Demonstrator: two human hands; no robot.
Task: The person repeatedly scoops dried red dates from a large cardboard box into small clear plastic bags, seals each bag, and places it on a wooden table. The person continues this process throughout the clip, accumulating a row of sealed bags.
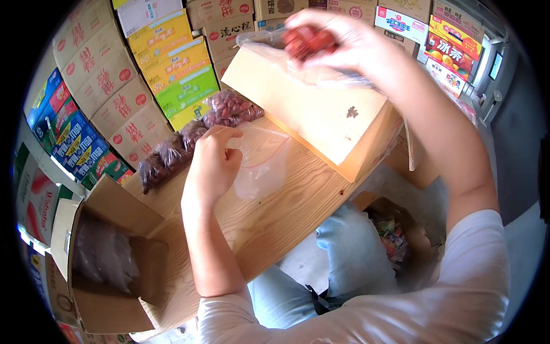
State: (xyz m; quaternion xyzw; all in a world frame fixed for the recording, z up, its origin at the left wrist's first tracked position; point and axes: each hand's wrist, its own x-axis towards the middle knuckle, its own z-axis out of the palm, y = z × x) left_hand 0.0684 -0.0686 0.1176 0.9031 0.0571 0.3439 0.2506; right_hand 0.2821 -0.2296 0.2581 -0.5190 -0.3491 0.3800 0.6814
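My right hand (354, 45) is closed around a clump of red, wrinkled dried dates (310, 43), raised above a large open cardboard box (303, 94) with a clear plastic liner. Lower and to the left, my left hand (211, 163) pinches the edge of a clear zip bag (262, 179) with a red seal line. That bag hangs over the wooden table (275, 229) and looks empty. Beyond my left hand, several filled clear bags of dark red dates (171, 152) lie in a row along the table's far edge.
An open carton (153, 261) with clear plastic bags (106, 252) inside stands at the left. Stacked cartons (123, 109) wall off the far side. Below the table, right of my legs, an open box (421, 243) holds colourful wrappers (392, 239).
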